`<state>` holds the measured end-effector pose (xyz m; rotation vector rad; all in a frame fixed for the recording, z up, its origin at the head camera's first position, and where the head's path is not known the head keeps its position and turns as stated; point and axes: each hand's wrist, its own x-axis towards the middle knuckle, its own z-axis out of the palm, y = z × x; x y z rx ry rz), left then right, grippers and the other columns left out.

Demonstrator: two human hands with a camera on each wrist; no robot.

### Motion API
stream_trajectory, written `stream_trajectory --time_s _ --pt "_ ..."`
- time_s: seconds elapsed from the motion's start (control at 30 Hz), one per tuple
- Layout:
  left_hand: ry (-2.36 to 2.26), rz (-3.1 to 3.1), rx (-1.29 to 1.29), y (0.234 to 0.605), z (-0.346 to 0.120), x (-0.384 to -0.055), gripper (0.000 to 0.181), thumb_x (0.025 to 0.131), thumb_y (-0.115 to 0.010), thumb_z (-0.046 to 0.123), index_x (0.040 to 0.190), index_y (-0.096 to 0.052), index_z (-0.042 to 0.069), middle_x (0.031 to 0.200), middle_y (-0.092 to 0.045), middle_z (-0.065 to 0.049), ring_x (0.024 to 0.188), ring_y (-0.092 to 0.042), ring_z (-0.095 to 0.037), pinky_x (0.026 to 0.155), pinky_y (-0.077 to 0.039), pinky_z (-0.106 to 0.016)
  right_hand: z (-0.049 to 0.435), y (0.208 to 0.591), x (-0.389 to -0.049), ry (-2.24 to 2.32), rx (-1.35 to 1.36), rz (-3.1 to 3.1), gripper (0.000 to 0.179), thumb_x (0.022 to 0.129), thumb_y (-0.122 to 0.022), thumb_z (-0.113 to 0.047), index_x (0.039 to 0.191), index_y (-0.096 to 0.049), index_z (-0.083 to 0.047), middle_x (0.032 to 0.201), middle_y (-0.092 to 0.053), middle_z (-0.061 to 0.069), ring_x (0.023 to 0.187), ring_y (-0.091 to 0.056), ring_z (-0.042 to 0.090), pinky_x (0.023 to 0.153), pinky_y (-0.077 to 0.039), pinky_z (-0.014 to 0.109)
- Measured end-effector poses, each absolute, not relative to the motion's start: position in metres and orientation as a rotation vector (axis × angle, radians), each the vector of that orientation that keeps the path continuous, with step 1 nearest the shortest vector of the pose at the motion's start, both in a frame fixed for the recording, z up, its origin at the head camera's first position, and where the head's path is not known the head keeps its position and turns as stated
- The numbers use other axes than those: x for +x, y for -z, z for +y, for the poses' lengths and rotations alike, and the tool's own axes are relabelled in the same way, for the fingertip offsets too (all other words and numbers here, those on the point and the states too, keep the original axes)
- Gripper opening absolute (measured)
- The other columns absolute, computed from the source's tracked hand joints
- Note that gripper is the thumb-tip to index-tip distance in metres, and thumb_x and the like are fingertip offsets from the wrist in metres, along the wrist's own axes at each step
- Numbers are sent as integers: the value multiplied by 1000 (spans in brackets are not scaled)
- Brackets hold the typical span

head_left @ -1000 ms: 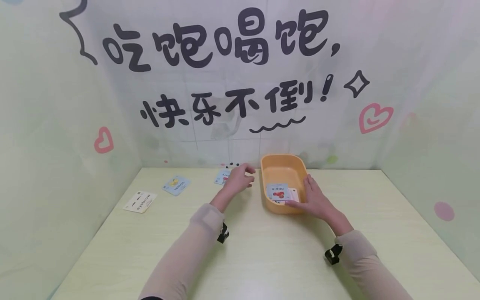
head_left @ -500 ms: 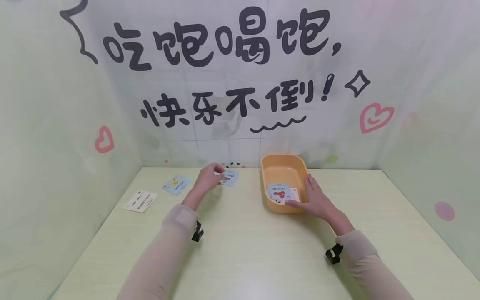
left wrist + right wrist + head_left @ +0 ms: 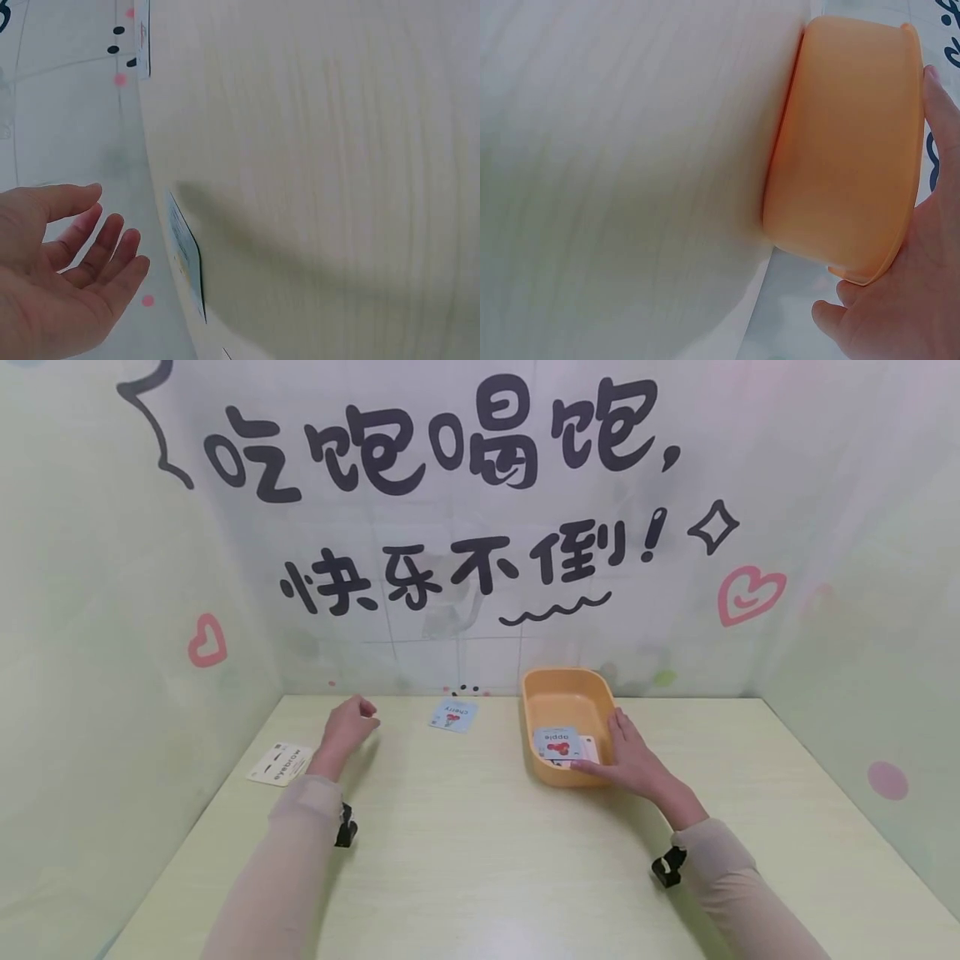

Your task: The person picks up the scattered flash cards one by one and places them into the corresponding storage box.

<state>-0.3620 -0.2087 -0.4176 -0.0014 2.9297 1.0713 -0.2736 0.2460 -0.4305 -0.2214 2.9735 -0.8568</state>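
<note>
My left hand (image 3: 347, 728) hovers at the back left of the table, fingers loosely bent and holding nothing. Below it lies the lemon card, hidden in the head view; the left wrist view shows this blue card (image 3: 186, 255) edge-on near the left hand (image 3: 75, 274). An eyebrow card (image 3: 279, 765) lies left of that hand, a blue cherry card (image 3: 453, 715) to its right. My right hand (image 3: 633, 760) holds the near right corner of an orange plastic box (image 3: 567, 673), thumb on the front rim, fingers along the side. Inside the box, a blue apple card (image 3: 557, 743) rests on other cards.
The pale wooden table (image 3: 510, 868) meets a printed white curtain (image 3: 420, 660) at the back, with more curtain on both sides. The box's outer wall (image 3: 844, 139) stands on the table in the right wrist view. Each wrist bears a black strap mount (image 3: 667, 867).
My left hand has moved left from beside the box, past the cherry card, to over the lemon card, now covering it. The right hand and box have stayed in place.
</note>
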Motion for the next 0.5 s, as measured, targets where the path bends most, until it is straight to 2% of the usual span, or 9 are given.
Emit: stream_trajectory --time_s 0.13,0.3,0.5 --pt "-938 2961 -63 423 -223 -357 47 95 -59 14 133 -48 -10 135 -50 -34 122 -50 -48 104 -45 -56 246 430 -274 860 -218 2971 127 80 -69 -67 155 -1 10 165 4 29 152 -4 49 122 -17 62" --pt "-717 2975 -167 431 -231 -352 62 91 -68 24 131 -45 -18 124 -49 -37 116 -48 -50 100 -46 -58 247 429 -275 857 -229 2972 127 80 -69 -67 155 -1 10 164 3 30 151 -5 50 122 -17 63" --pt "-573 2926 -201 432 -231 -350 67 90 -69 26 131 -42 -19 120 -52 -36 110 -52 -47 94 -48 -54 248 430 -274 863 -220 2970 128 79 -69 -67 155 -1 9 164 3 30 151 -6 49 122 -17 63"
